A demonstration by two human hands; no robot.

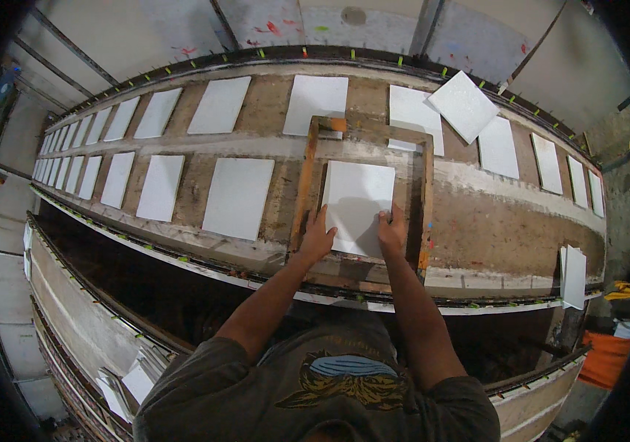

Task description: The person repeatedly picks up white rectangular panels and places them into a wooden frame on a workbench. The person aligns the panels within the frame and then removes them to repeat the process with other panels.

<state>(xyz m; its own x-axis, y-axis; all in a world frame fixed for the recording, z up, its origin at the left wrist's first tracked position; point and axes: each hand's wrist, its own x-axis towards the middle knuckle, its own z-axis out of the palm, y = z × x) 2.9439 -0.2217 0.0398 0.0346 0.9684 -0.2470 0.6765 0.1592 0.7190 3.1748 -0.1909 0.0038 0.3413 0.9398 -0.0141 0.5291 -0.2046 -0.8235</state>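
A white rectangular sheet [360,199] lies inside an orange-brown wooden frame [427,202] on the long table. My left hand [318,234] grips the sheet's left edge, its thumb resting near the lower left corner. On the opposite edge, my right hand [392,230] holds the sheet with the thumb on top and the fingers along the side. The undersides of the fingers are hidden. Under the frame's far corners, parts of a white sheet [316,99] and another white sheet [412,110] show.
White sheets line the long brown table [514,221] in two rows. One tilted sheet [463,107] overlaps its neighbours at the far side. A few stacked sheets [573,276] stand at the near right edge. More sheets [138,383] lie on a lower table at left. Orange cloth [600,361] hangs at right.
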